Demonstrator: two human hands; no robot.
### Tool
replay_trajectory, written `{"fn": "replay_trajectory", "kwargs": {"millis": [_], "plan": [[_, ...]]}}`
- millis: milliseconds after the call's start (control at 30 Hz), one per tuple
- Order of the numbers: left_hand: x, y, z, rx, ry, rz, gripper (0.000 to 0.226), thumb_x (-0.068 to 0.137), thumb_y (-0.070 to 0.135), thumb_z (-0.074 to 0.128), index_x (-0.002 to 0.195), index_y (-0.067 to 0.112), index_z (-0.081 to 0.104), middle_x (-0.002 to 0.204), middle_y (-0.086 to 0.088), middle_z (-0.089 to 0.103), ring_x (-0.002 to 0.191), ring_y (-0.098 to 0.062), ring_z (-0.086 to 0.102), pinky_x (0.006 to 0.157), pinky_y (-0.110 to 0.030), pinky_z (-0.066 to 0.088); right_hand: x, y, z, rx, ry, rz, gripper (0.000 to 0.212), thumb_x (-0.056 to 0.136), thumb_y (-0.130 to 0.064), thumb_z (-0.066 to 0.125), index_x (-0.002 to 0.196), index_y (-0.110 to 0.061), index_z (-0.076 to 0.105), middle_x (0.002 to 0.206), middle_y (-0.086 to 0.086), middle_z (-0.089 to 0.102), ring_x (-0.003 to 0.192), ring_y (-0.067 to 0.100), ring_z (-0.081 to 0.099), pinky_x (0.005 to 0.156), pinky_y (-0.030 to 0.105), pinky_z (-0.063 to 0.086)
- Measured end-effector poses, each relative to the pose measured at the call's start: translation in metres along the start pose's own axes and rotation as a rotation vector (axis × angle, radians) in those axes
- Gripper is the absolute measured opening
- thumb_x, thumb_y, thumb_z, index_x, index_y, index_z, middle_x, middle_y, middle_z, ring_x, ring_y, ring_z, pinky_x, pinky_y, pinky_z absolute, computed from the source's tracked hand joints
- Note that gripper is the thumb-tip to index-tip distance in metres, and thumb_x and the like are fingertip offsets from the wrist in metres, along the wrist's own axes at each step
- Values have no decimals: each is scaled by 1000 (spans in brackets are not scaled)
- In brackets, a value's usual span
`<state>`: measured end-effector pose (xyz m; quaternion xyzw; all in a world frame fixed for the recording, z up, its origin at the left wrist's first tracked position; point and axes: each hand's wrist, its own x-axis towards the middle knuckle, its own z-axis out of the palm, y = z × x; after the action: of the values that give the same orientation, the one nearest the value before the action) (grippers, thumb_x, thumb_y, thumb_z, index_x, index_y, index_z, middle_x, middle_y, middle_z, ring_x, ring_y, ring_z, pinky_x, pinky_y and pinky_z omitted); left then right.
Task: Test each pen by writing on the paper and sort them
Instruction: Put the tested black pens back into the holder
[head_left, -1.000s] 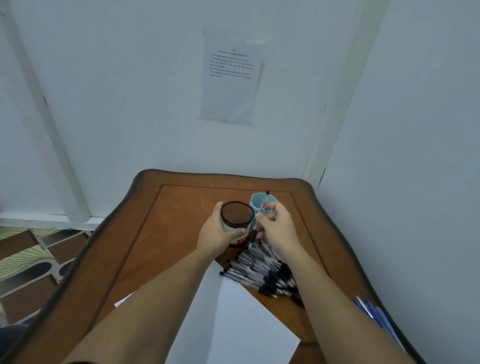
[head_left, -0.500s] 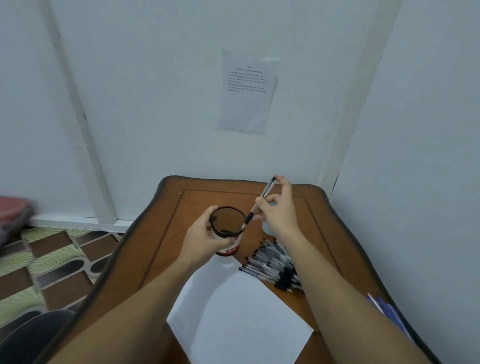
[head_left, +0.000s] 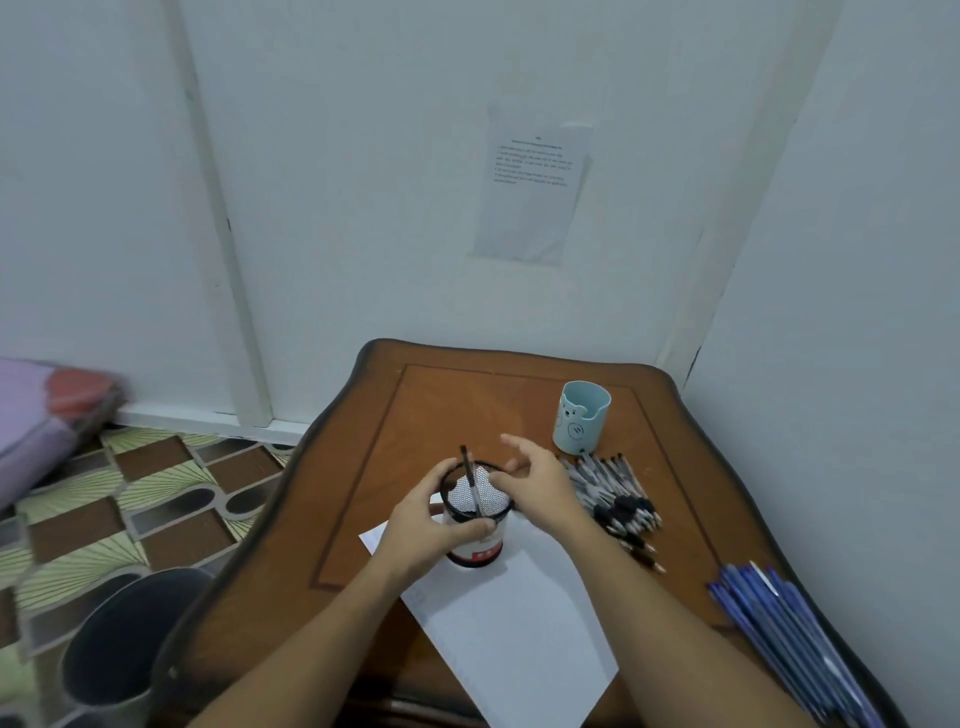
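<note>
One cup (head_left: 475, 551) gripped by left hand (head_left: 421, 525), right hand (head_left: 540, 488) splayed beside

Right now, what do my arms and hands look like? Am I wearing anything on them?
Both hands are bare: no gloves, and no rings that I can make out on the left hand or the right hand. The left forearm and right forearm are uncovered to the picture's edge, with no sleeves, watch or bracelet in view.
</note>
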<state>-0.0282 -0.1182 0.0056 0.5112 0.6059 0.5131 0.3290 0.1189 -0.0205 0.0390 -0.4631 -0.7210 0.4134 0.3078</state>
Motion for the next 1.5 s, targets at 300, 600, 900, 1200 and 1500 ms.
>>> {"fn": "replay_trajectory", "kwargs": {"millis": [300,600,900,1200,1500], "plan": [[1,0,7,-170,14,-61,68,71,26,84,130,34,53,124,11,59,108,-7,57,71,-10,51,0,32,-68,-601,21,111,67,83,-37,74,144,-27,47,149,-1,47,138,23,39,112,47,33],[4,-6,6,-261,-19,-73,67,69,23,85,128,35,56,123,10,62,111,-16,60,87,-27,55,15,52,-67,-783,-241,178,111,70,-45,84,154,-43,12,163,3,12,149,31,6,119,56,13],[2,-4,6,-305,-20,-84,68,70,19,84,128,35,55,120,15,62,107,-15,62,81,-23,55,18,56,-63,-597,-287,142,121,61,-26,85,154,-42,9,159,1,20,146,28,13,117,48,25],[3,-3,6,-314,-15,-103,70,68,22,87,128,39,55,119,16,63,106,-16,63,85,-29,56,20,51,-55,-652,-311,191,129,68,-37,88,148,-56,-11,159,4,14,146,33,15,117,54,26],[3,-1,6,-319,-18,-121,68,71,17,84,127,39,54,119,19,61,108,-15,61,84,-27,56,22,47,-49,-610,-285,192,135,68,-29,88,141,-63,-21,158,21,9,143,39,29,111,49,35]]}}
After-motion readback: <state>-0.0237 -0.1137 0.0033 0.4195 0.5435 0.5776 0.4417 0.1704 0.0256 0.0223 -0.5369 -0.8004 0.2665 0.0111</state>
